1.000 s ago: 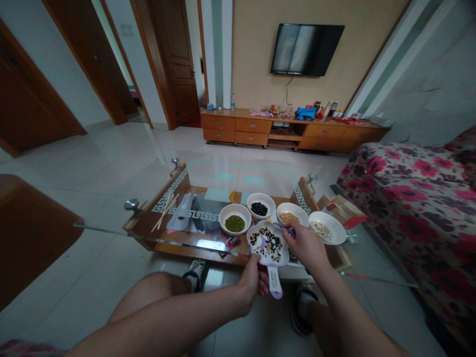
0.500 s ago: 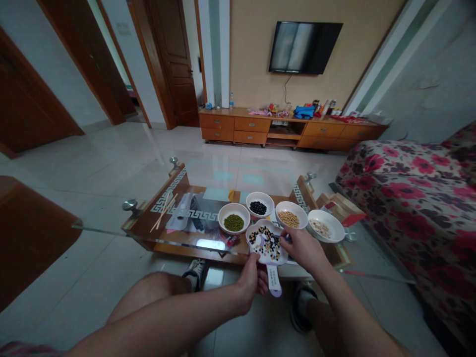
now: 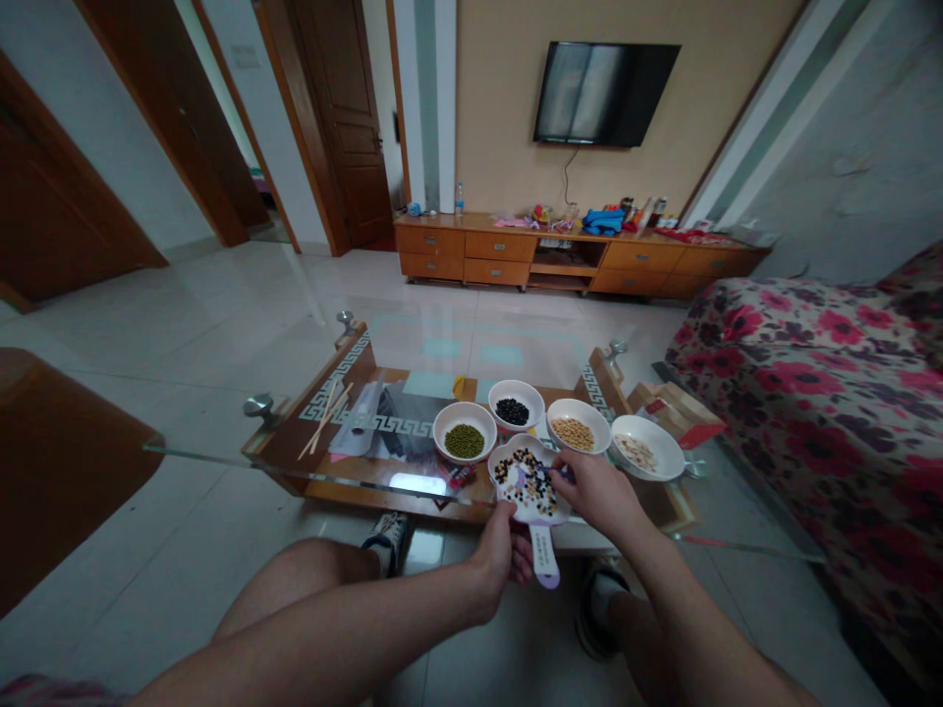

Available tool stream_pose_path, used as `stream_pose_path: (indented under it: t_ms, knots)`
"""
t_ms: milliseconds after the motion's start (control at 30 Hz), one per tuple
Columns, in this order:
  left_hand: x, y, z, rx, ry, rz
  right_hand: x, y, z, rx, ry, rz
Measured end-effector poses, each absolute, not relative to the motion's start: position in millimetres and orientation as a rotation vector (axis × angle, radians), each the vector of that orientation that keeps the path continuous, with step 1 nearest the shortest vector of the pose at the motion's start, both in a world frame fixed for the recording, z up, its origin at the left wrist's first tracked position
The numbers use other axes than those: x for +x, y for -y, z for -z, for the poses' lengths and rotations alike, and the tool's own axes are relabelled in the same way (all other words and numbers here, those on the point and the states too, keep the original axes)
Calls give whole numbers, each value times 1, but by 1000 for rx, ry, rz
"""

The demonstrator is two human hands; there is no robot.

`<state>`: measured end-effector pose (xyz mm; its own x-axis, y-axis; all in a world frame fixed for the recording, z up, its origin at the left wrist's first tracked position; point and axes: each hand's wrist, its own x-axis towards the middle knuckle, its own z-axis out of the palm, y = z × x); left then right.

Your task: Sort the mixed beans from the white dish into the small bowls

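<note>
A white, flower-shaped tray with a lilac handle [image 3: 543, 555] sits over the table's near edge. Mixed black, yellow and pale beans [image 3: 525, 481] are scattered over its face. My left hand [image 3: 501, 552] grips it at the lower left, thumb on the rim and fingers underneath. Over its right side, my right hand [image 3: 595, 488] is closed with fingertips pinched among the beans; a small purple bit shows there, too small to name. Just beyond stand white bowls of green beans [image 3: 464, 441], black beans [image 3: 512, 411], yellow soybeans [image 3: 573, 433] and pale flat pieces [image 3: 635, 452].
The bowls stand on a glass-topped table [image 3: 295, 463]. Chopsticks [image 3: 324, 420] lie at its left, a brown paper package [image 3: 682, 417] at its right. A flowered sofa [image 3: 803, 363] stands to the right. A low cabinet [image 3: 501, 250] under a television [image 3: 605, 95] lines the far wall.
My right hand has shifted very slightly left over the tray, its fingertips still pinched. The left hand and the tray stay practically where they were.
</note>
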<state>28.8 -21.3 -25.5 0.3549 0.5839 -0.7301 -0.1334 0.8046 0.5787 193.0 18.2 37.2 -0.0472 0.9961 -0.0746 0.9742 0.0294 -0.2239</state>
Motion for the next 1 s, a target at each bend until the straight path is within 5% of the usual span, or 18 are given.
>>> stream_pose_path:
  t_ms: [1000]
  knots:
    - [29, 22, 26, 457, -1108, -499, 190, -20, -38, -2045, 2216, -366]
